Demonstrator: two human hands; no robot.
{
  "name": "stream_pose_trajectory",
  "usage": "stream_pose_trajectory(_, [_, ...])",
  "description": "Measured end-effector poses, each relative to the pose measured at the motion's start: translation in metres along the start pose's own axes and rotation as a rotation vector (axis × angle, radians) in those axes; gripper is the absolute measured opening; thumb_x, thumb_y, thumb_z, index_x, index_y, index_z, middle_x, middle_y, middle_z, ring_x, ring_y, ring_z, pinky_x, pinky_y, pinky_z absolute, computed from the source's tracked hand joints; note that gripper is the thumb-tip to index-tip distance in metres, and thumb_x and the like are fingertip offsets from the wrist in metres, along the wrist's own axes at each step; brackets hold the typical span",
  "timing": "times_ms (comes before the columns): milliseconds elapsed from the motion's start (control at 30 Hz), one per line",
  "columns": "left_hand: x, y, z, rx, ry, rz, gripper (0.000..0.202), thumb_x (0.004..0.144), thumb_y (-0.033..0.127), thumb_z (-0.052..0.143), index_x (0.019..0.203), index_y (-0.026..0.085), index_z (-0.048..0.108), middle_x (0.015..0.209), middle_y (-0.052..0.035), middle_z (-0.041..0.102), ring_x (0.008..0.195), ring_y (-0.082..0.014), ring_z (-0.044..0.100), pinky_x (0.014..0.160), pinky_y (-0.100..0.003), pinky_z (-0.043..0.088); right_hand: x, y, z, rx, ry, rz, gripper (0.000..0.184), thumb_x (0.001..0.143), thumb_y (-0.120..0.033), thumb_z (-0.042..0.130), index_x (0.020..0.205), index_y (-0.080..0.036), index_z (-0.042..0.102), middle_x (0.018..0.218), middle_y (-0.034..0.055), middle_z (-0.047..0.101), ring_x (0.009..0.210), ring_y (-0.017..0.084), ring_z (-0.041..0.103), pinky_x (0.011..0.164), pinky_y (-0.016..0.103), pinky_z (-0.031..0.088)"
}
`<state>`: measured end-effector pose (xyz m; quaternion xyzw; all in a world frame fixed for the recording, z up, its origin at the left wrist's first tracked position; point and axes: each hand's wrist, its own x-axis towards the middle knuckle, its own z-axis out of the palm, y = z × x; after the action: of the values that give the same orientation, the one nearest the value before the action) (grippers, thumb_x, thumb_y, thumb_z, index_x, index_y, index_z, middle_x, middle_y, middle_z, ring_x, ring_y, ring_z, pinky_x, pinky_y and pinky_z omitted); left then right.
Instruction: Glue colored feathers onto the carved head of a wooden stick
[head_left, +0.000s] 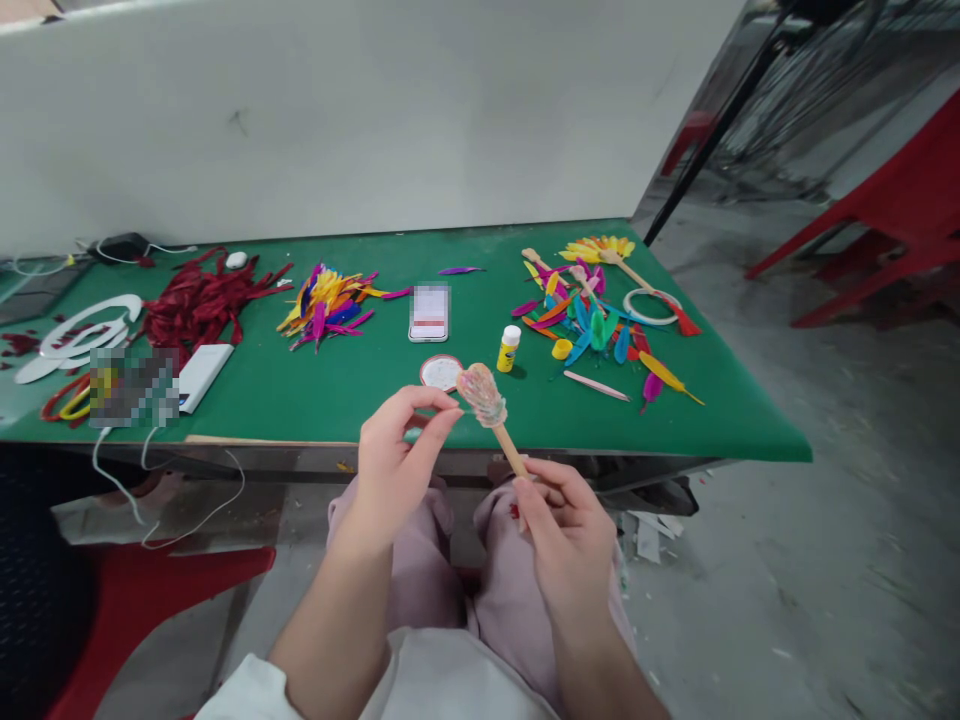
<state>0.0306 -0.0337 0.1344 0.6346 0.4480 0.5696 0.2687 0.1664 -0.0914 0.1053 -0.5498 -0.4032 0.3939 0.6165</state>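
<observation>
My right hand (566, 510) grips the lower end of a wooden stick (510, 447), held tilted above my lap at the table's front edge. Its wide, rounded head (478, 392) looks mottled pink and whitish, with pale strands wound around its neck. Thumb and forefinger of my left hand (409, 435) pinch together just left of this head, on what looks like a thin thread running to it. Behind the head, a round white disc with a red rim (439, 372) lies on the table. A yellow glue bottle with a white cap (508, 350) stands close by.
On the green table (480, 285) lie a phone (429, 313), multicoloured feathers (330, 305), dark red strips (199, 305), white rings (90, 335) and a white power bank (205, 375). At right are more feathers (596, 325), tweezers (598, 386) and a yellow feather fan (598, 248).
</observation>
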Motion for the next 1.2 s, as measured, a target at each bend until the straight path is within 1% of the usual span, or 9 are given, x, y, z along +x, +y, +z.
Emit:
stream_pose_trajectory(233, [-0.003,0.000,0.007,-0.149,0.115,-0.134,0.009,0.078,0.027,0.059,0.085,0.020,0.058,0.075,0.0014,0.062,0.070,-0.0100,0.061,0.057,-0.018,0.052,0.002,0.012,-0.002,0.234,-0.111,0.137,0.017,0.077,-0.034,0.060,0.082,-0.018,0.063,0.042,-0.0067,0.045,0.036,0.005,0.038,0.035,0.014,0.028])
stream_pose_trajectory(367, [-0.004,0.000,0.014,-0.342,-0.040,-0.222,0.031,0.077,0.029,0.061,0.106,0.024,0.051,0.089,-0.0019,0.065,0.084,-0.0143,0.064,0.061,-0.021,0.054,0.002,0.010,-0.001,0.240,-0.218,0.213,0.022,0.078,-0.038,0.057,0.081,-0.017,0.062,0.039,-0.0066,0.045,0.032,0.004,0.033,0.032,0.015,0.023])
stream_pose_trajectory(433, [-0.005,0.000,0.017,-0.400,-0.090,-0.257,0.040,0.075,0.027,0.064,0.111,0.026,0.048,0.088,-0.0020,0.066,0.084,-0.0149,0.064,0.062,-0.022,0.055,0.001,0.007,0.000,0.213,-0.245,0.230,0.025,0.080,-0.040,0.054,0.081,-0.016,0.063,0.039,-0.0061,0.045,0.032,0.004,0.035,0.033,0.016,0.024])
stream_pose_trajectory(567, [-0.007,0.001,0.020,-0.431,-0.057,-0.297,0.045,0.072,0.022,0.066,0.112,0.026,0.047,0.075,0.0012,0.065,0.071,-0.0127,0.065,0.059,-0.021,0.055,-0.001,0.004,0.001,0.168,-0.250,0.241,0.028,0.081,-0.041,0.052,0.082,-0.016,0.063,0.040,-0.0056,0.046,0.035,0.005,0.039,0.036,0.016,0.027])
stream_pose_trajectory(700, [-0.008,0.003,0.021,-0.438,-0.043,-0.285,0.044,0.072,0.020,0.066,0.112,0.026,0.047,0.073,0.0022,0.064,0.066,-0.0113,0.064,0.057,-0.020,0.055,-0.001,0.008,0.000,0.135,-0.281,0.233,0.028,0.082,-0.042,0.051,0.083,-0.017,0.062,0.040,-0.0060,0.045,0.035,0.005,0.038,0.036,0.016,0.025])
stream_pose_trajectory(833, [-0.008,0.002,0.021,-0.421,-0.043,-0.265,0.043,0.073,0.020,0.065,0.112,0.027,0.047,0.075,0.0017,0.065,0.071,-0.0120,0.065,0.059,-0.019,0.054,-0.001,0.009,0.001,0.065,-0.278,0.154,0.025,0.083,-0.039,0.050,0.083,-0.018,0.062,0.043,-0.0057,0.047,0.039,0.007,0.043,0.039,0.017,0.034])
stream_pose_trajectory(933, [-0.008,0.001,0.021,-0.342,0.002,-0.226,0.044,0.073,0.021,0.065,0.112,0.027,0.047,0.086,-0.0007,0.065,0.077,-0.0126,0.064,0.059,-0.020,0.053,-0.002,0.009,0.001,-0.021,-0.219,0.061,0.021,0.082,-0.036,0.051,0.082,-0.019,0.063,0.044,-0.0059,0.047,0.040,0.007,0.044,0.039,0.017,0.037])
stream_pose_trajectory(1067, [-0.010,0.000,0.017,-0.142,0.121,-0.058,0.033,0.074,0.018,0.064,0.105,0.024,0.055,0.102,-0.0044,0.059,0.090,-0.0141,0.060,0.064,-0.022,0.053,-0.003,0.011,-0.002,-0.201,-0.082,-0.146,0.014,0.081,-0.029,0.054,0.087,-0.021,0.064,0.058,-0.0031,0.060,0.044,0.008,0.049,0.040,0.017,0.040])
stream_pose_trajectory(1200, [-0.014,0.001,0.010,0.031,0.176,0.126,0.012,0.074,0.012,0.062,0.083,0.020,0.063,0.091,-0.0018,0.058,0.088,-0.0125,0.058,0.069,-0.023,0.053,-0.002,0.013,-0.005,-0.404,0.016,-0.380,0.012,0.080,-0.022,0.055,0.089,-0.021,0.064,0.069,-0.0010,0.067,0.054,0.010,0.058,0.049,0.019,0.046])
